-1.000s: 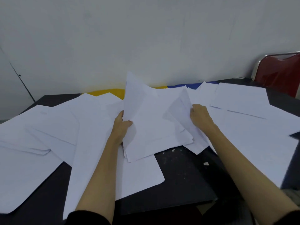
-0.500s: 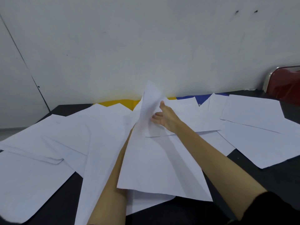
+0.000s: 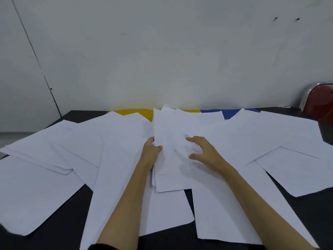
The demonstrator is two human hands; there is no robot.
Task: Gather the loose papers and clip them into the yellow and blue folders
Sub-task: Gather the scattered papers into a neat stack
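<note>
Nearest: two bare forearms reach out over a black table (image 3: pixel 306 210), dark sleeve cuffs at the bottom edge. White loose papers (image 3: pixel 54 159) lie scattered and overlapping across almost the whole tabletop, left to right.

Middle: the left hand (image 3: pixel 150 153) grips the left edge of a small gathered stack of sheets (image 3: pixel 171 159), thumb curled over the top sheet, the other fingers hidden under it. The stack lies on top of other sheets. The right hand (image 3: pixel 205 152) is over the right side of the same stack, fingers spread and slightly bent, holding nothing; cannot tell whether the fingertips touch the paper.

Far: at the table's back edge, against the white wall (image 3: pixel 162 51), a yellow folder (image 3: pixel 138 112) and just beside it a blue folder (image 3: pixel 228 113), both mostly covered by papers. Far right corner: a red chair (image 3: pixel 320 101).
</note>
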